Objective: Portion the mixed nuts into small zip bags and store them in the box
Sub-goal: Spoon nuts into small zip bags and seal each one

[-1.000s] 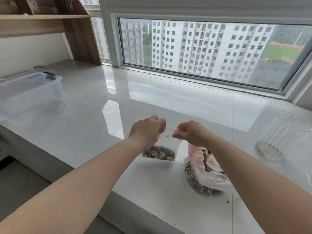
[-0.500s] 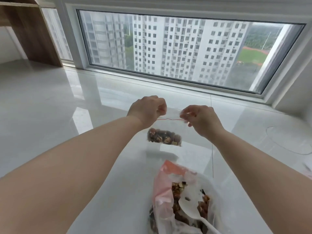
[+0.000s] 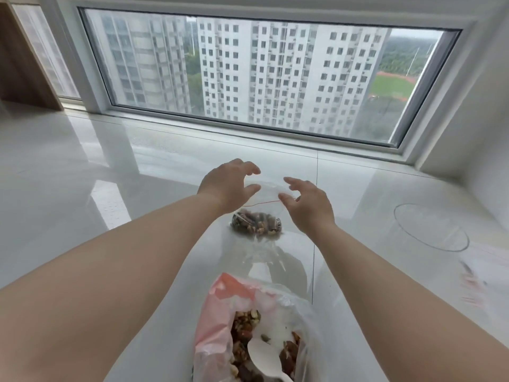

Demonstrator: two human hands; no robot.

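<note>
A small clear zip bag (image 3: 257,226) with a red seal line holds a portion of mixed nuts at its bottom and stands on the white counter (image 3: 110,216). My left hand (image 3: 228,186) and my right hand (image 3: 308,208) hover at either side of the bag's top. The fingers of both are spread and grip nothing. Nearer to me lies the large pink-and-clear bag of mixed nuts (image 3: 220,321), open, with a white spoon (image 3: 264,357) inside. The storage box is out of view.
A clear glass jar (image 3: 429,230) stands on the right, with a blurred pile of empty zip bags (image 3: 479,282) beside it. A wooden shelf side (image 3: 19,64) rises at the far left. The window frame (image 3: 248,125) runs along the counter's back.
Both hands pinched the small bag's seal before; now they have let go and spread open. The view has swung right, so the box has left the frame.
</note>
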